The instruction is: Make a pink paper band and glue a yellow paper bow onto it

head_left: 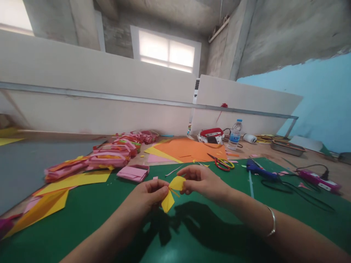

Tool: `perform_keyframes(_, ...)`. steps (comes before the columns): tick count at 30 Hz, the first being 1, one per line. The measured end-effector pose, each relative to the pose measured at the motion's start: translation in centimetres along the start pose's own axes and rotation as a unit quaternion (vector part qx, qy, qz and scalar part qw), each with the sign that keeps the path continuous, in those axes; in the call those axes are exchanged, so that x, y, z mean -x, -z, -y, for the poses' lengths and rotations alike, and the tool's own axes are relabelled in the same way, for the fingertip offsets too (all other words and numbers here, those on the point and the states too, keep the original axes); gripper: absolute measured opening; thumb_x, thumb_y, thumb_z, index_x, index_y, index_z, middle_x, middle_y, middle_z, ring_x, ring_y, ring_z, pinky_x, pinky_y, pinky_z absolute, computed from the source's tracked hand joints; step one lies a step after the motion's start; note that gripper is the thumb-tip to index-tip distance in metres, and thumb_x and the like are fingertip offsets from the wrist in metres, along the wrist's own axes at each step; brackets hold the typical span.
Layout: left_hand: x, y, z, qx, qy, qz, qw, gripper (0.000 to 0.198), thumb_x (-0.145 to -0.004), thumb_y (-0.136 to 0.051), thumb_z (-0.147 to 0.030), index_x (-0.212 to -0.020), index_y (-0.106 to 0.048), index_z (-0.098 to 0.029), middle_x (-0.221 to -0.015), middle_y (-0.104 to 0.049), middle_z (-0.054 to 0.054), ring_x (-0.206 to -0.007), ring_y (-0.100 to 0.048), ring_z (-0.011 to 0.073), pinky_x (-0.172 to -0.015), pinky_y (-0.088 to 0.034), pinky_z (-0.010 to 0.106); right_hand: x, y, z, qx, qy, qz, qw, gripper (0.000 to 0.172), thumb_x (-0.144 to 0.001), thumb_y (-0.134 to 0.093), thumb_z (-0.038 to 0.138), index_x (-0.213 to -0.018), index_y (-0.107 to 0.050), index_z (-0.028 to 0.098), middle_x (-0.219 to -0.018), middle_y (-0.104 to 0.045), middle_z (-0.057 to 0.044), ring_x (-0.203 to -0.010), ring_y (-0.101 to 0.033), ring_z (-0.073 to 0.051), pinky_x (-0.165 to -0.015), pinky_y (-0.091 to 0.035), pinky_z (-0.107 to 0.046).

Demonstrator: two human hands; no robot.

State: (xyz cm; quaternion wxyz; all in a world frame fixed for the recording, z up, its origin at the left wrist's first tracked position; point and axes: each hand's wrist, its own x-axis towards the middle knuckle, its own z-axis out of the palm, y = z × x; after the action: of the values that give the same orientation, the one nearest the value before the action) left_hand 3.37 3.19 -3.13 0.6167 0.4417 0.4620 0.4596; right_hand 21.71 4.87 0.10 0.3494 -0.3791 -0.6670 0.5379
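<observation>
Between my two hands, above the green mat (pixel 115 233), is a small yellow paper flower (pixel 168 203) with petal-like pieces spreading from one point. My left hand (pixel 152 195) pinches it at that point, thumb against the fingers. On the other side, my right hand (pixel 199 180) has thumb and fingertips closed on the upper, curved yellow petal (pixel 177 183). The fingertips behind the paper are partly hidden. Shadows of both hands fall on the mat below. A folded pink paper stack (pixel 133 173) lies just beyond my left hand.
Bundles of pink paper strips (pixel 109 157) and yellow sheets (pixel 79 180) lie at left. Orange sheets (pixel 189 149), scissors (pixel 222 164) and a water bottle (pixel 235 136) are farther back. At right are a blue glue gun (pixel 261 171), its cable, and a purple power strip (pixel 319 180).
</observation>
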Motion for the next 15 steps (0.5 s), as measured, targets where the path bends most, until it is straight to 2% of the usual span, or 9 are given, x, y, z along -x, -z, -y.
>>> perform_keyframes(3, 0.4, -0.3, -0.5, -0.049, -0.005, 0.002, 0.999, 0.03, -0.055, -0.075, -0.039, -0.068, -0.063, -0.015, -0.047, -0.05, -0.004, -0.039, -0.037, 0.0062, -0.04, -0.023, 0.018, 0.1, -0.2, 0.0, -0.005, -0.004, 0.006, 1.0, 0.027, -0.069, -0.057, 0.009, -0.096, -0.057, 0.012, -0.066, -0.063, 0.0, -0.06, -0.06, -0.01, -0.06, -0.047, -0.024)
perform_keyframes(7, 0.9, -0.6, -1.0, -0.074, -0.005, 0.007, 0.997, 0.025, -0.057, -0.074, -0.035, -0.068, -0.063, -0.016, -0.052, -0.056, -0.002, -0.044, -0.043, 0.0082, -0.044, -0.029, 0.019, 0.2, -0.4, 0.0, -0.012, 0.008, 0.017, 1.0, 0.027, -0.069, -0.061, 0.014, -0.096, -0.058, 0.013, -0.067, -0.061, 0.001, -0.062, -0.06, -0.011, -0.057, -0.046, -0.023)
perform_keyframes(11, 1.0, -0.9, -1.1, -0.095, 0.003, 0.024, 0.995, 0.019, -0.058, -0.072, -0.028, -0.07, -0.064, -0.016, -0.055, -0.059, -0.001, -0.046, -0.046, 0.0095, -0.046, -0.031, 0.02, 0.6, -0.5, 0.2, -0.014, 0.014, 0.018, 1.0, 0.025, -0.069, -0.061, 0.012, -0.094, -0.059, 0.014, -0.063, -0.06, 0.003, -0.058, -0.058, -0.009, -0.053, -0.045, -0.021)
perform_keyframes(15, 1.2, -1.3, -1.2, -0.118, -0.018, 0.046, 0.992, 0.02, -0.059, -0.071, -0.033, -0.064, -0.067, -0.014, -0.055, -0.06, 0.001, -0.046, -0.045, 0.0089, -0.046, -0.031, 0.02, 0.6, -0.5, 0.1, -0.038, 0.013, 0.013, 0.999, 0.022, -0.068, -0.064, 0.016, -0.089, -0.061, 0.014, -0.058, -0.06, 0.004, -0.05, -0.055, -0.008, -0.047, -0.042, -0.019)
